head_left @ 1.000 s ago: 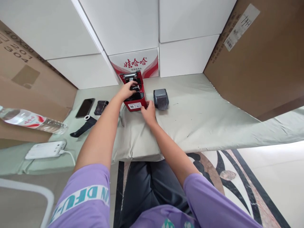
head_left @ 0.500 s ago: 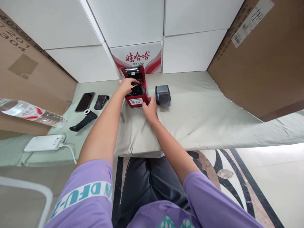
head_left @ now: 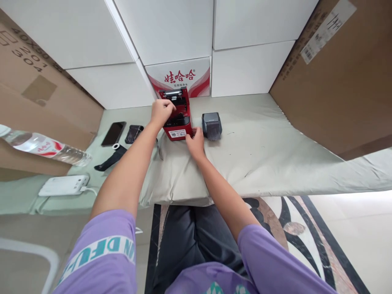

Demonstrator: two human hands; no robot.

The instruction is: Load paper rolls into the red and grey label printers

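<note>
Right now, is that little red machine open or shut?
Open. The red machine has its lid tipped up at the back, showing a dark inside. The left hand reaches in; the right hand steadies its front corner.

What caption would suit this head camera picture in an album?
Left hand in an open red printer, right hand steadying its corner.

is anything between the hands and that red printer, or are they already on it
Nothing visible stands between them. The left hand rests on the open top of the red printer, and the right hand touches its front lower corner. The grey printer sits apart to the right, clear of both hands.
</note>
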